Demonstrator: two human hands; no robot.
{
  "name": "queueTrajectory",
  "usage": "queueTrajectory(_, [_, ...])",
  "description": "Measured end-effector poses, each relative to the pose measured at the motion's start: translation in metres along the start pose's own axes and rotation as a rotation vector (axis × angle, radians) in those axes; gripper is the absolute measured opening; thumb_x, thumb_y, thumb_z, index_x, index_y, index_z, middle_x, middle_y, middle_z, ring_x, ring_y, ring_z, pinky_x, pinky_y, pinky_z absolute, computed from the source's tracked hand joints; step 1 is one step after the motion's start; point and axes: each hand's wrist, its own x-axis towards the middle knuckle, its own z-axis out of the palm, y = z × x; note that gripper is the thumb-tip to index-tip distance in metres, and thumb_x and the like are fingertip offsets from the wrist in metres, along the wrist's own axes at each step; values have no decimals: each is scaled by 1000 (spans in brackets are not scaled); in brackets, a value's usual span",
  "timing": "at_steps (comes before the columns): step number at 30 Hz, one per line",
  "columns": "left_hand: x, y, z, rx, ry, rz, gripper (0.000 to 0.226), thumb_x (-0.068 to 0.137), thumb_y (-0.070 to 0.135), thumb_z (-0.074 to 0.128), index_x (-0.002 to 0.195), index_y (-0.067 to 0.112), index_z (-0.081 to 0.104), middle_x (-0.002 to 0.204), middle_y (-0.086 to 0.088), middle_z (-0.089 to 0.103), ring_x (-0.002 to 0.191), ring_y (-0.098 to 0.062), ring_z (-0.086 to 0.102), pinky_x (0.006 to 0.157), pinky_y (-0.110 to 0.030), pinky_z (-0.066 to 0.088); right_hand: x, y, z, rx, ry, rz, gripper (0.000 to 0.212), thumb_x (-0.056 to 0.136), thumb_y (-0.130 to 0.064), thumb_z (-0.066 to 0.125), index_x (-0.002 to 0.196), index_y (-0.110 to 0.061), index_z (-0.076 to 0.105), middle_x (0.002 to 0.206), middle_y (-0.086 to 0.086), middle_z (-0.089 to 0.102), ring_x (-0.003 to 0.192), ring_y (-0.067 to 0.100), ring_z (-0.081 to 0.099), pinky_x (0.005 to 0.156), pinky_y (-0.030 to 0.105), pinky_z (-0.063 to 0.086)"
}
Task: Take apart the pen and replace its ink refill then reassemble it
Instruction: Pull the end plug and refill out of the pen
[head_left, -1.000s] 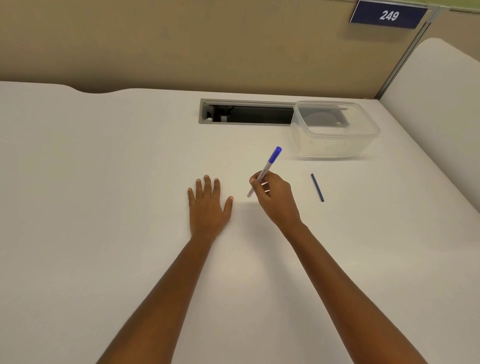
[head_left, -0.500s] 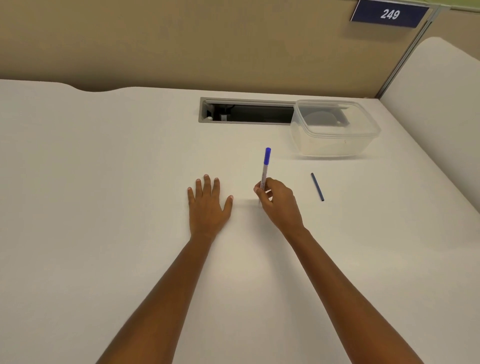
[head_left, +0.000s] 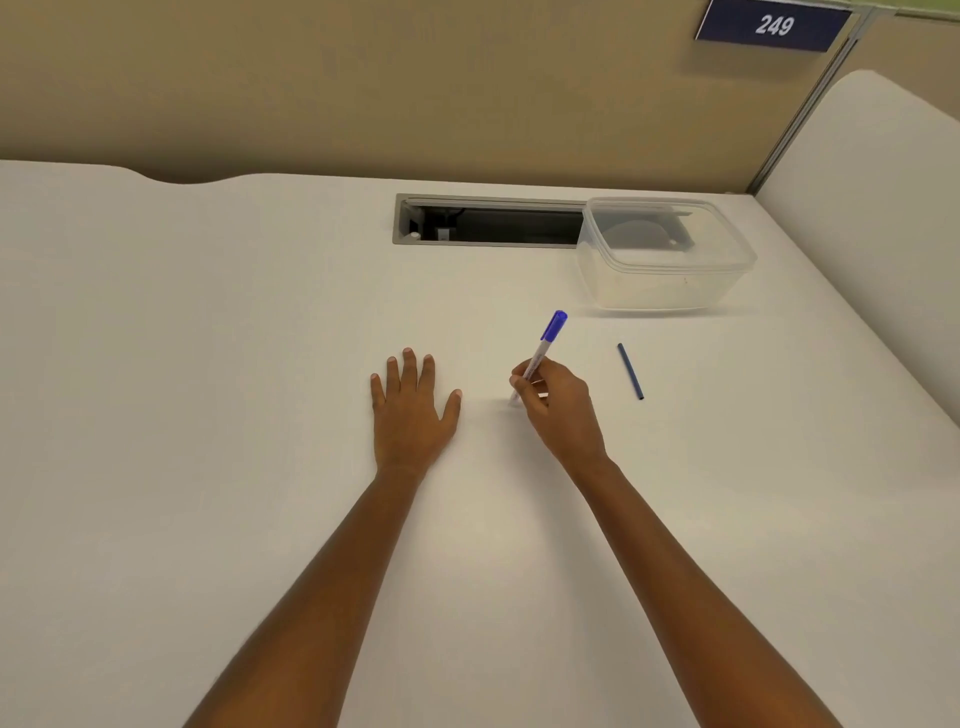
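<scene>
Pen (head_left: 543, 353): held in the right hand (head_left: 558, 410), tilted, with the blue end up and away from the person and the lower tip down close to the table (head_left: 208, 364). Whether the tip touches the surface cannot be told.
Right hand: fingers and thumb are curled round the lower barrel and clamped on it, as in a writing grip. This leaves the upper barrel and blue end free for the left hand (head_left: 413, 410) to take.
Left hand: lies palm down on the table with the fingers straight and slightly spread, holding nothing. It sits just beside the pen tip but apart from it, and is judged to be idle and ready.
Ink refill (head_left: 630, 371): thin dark blue rod lying flat on the table, right of the right hand and apart from it. It is set aside within easy reach. Whether it is new or spent cannot be told.
Clear plastic container (head_left: 665, 260): stands beyond the refill, at the right end of the cable slot (head_left: 488, 221).
Stage (judgement): the pen looks assembled, so this is either before dismantling or after reassembly.
</scene>
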Motion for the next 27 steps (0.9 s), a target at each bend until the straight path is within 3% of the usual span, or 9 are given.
queueTrajectory(3, [0, 0, 0, 1, 1, -1, 60, 95, 43, 30, 144, 13, 17, 157, -11, 11, 144, -27, 8, 117, -44, 0, -1, 0, -2, 24, 53, -16, 15, 89, -16, 53, 98, -6, 61, 97, 15, 67, 82, 21, 62, 80, 36, 52])
queueTrajectory(7, [0, 0, 0, -18, 6, -4, 60, 94, 43, 31, 144, 13, 18, 157, -11, 12, 144, -27, 8, 117, -44, 0, -4, -5, -5, 142, 220, -137, 10, 89, -18, 53, 94, -11, 59, 90, 5, 64, 74, -2, 60, 66, 11, 47])
queueTrajectory(9, [0, 0, 0, -9, 4, -3, 60, 94, 43, 31, 144, 13, 18, 157, -11, 12, 144, -27, 8, 117, -44, 0, -6, -7, -5, 176, 265, -201, 11, 89, -18, 52, 94, -11, 58, 89, 2, 62, 74, -3, 60, 63, 5, 46])
queueTrajectory(11, [0, 0, 0, -4, 5, -3, 60, 94, 43, 30, 144, 13, 18, 157, -11, 12, 144, -27, 8, 117, -44, 0, -5, -5, -3, 142, 205, -176, 11, 89, -17, 52, 94, -10, 58, 91, 6, 64, 76, 6, 62, 64, 8, 46])
queueTrajectory(14, [0, 0, 0, 9, 1, -2, 60, 95, 43, 30, 145, 13, 17, 157, -11, 12, 144, -28, 8, 117, -44, 0, 0, 3, 3, -48, -52, 18, 14, 89, -16, 53, 95, -7, 61, 99, 12, 65, 87, 23, 62, 78, 27, 51])
queueTrajectory(17, [0, -1, 0, 14, -3, -4, 60, 95, 43, 29, 145, 13, 16, 157, -11, 11, 144, -27, 7, 117, -44, 0, -1, 9, 5, -91, -87, 71, 17, 89, -16, 53, 95, -3, 61, 102, 15, 63, 87, 26, 61, 82, 37, 52])
queueTrajectory(21, [0, 0, 1, 9, -1, 2, 60, 95, 43, 30, 145, 13, 17, 157, -11, 11, 144, -27, 8, 117, -44, 0, -3, 8, 1, -19, -9, 75, 15, 87, -12, 55, 98, -4, 61, 103, 16, 62, 83, 21, 60, 74, 22, 46])
queueTrajectory(25, [0, -1, 1, 4, 5, -1, 59, 95, 42, 30, 144, 13, 18, 157, -11, 12, 144, -27, 8, 117, -44, 0, -2, 3, -5, 77, 44, 90, 13, 85, -7, 57, 97, -7, 62, 102, 14, 64, 85, 19, 60, 77, 19, 45])
queueTrajectory(27, [0, 0, 1, -2, 5, -1, 59, 95, 42, 30, 144, 13, 18, 157, -12, 12, 144, -28, 8, 117, -44, 0, 0, 1, -6, 98, 44, 91, 11, 86, -10, 56, 95, -8, 62, 101, 12, 65, 80, 15, 58, 69, 7, 42])
